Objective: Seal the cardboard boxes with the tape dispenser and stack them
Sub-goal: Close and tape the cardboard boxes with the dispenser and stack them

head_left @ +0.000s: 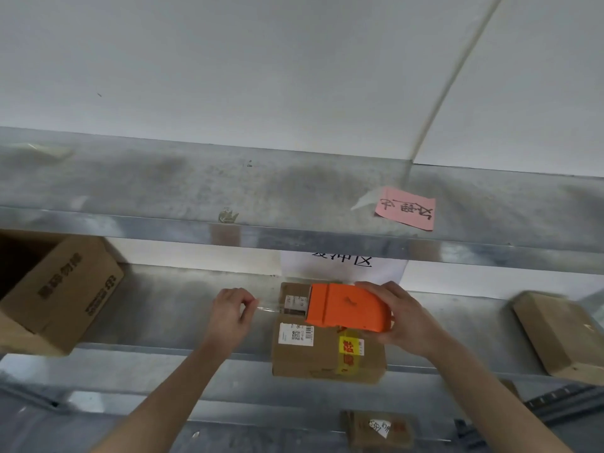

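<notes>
Right hand (397,317) grips orange plastic tape dispenser (348,311) over brown cardboard box (327,354); left hand (230,310) pinches clear tape end (266,308) left of box, keeping strip taut.

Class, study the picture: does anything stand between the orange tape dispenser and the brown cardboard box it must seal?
Nothing visible does. The right hand holds the orange plastic tape dispenser close over the brown cardboard box; the left hand pinches the clear tape strip off to its side.
</notes>
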The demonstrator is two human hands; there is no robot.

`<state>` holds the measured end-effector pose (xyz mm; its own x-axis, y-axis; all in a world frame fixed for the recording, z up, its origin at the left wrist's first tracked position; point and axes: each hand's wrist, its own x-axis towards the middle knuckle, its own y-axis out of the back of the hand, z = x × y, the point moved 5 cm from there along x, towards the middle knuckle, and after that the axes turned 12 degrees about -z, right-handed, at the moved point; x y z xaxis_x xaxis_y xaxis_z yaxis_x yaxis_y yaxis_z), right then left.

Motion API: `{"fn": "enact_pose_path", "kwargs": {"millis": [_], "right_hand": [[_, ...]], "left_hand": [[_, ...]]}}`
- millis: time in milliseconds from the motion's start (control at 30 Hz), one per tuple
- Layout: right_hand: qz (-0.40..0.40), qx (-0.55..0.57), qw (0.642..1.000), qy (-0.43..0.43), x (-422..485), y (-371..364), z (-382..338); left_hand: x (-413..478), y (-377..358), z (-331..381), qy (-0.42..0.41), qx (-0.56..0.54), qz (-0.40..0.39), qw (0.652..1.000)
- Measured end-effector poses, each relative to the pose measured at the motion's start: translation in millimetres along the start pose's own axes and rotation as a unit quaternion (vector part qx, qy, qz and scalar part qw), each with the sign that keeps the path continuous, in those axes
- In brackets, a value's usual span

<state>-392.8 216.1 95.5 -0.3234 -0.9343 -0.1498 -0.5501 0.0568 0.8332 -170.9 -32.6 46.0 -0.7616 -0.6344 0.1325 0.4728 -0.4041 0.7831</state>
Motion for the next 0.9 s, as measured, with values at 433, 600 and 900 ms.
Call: {"fn": "enact_pose_path", "kwargs": {"millis": [433,600,900], "right_hand": [[-0.101,-0.087,0.99,-0.055,38,-12,20],[-0.107,-0.09,0.989,-0.041,45,-18,22],[-0.08,-0.052,0.995,-0.026,43,-22,28]], "left_hand": [[26,-62,-39,0.059,0.021,-0.089,0.994],[21,-83,-53,0.093,0.005,-0.113,0.989],[11,-122,-52,0.158,-0.105,-0.115,0.975]]}}
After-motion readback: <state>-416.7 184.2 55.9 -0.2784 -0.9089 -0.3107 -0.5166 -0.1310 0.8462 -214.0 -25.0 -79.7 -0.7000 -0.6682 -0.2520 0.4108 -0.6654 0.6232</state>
